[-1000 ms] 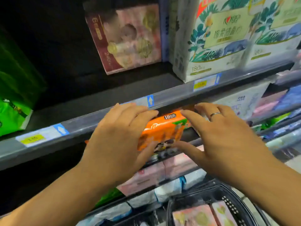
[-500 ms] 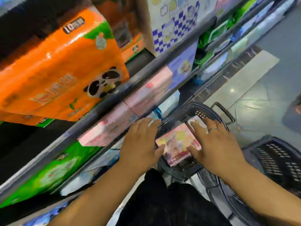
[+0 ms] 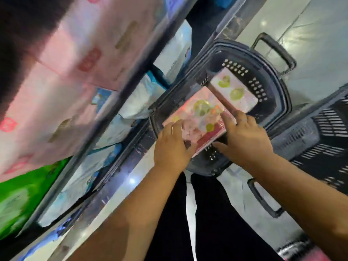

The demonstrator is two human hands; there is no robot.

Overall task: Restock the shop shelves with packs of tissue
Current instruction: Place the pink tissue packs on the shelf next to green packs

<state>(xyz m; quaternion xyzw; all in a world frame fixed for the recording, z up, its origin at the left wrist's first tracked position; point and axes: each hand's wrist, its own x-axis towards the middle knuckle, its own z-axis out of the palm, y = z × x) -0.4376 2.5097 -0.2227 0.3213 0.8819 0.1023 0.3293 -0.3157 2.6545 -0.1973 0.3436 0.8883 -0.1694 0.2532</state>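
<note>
A pink tissue pack (image 3: 199, 119) with gold medallions and a dark red edge sits over the dark shopping basket (image 3: 280, 95) on the floor. My left hand (image 3: 172, 146) grips its near left end, thumb under the edge. My right hand (image 3: 244, 136) holds its right side, fingers on top and thumb below. A second pink pack (image 3: 235, 91) lies deeper in the basket, beyond the first. The shelves (image 3: 131, 95) rise to my left, stocked with pink packs (image 3: 79, 68).
White and blue packs (image 3: 135, 102) fill the lower shelves and a green pack (image 3: 17, 200) sits at the far left. A second dark basket (image 3: 331, 147) stands to the right. Grey tiled floor (image 3: 308, 44) lies beyond; my dark trousers (image 3: 207, 223) are below.
My view swung down from the upper shelf and the orange pack to the basket on the floor. Both hands left the orange pack and took hold of the pink pack.
</note>
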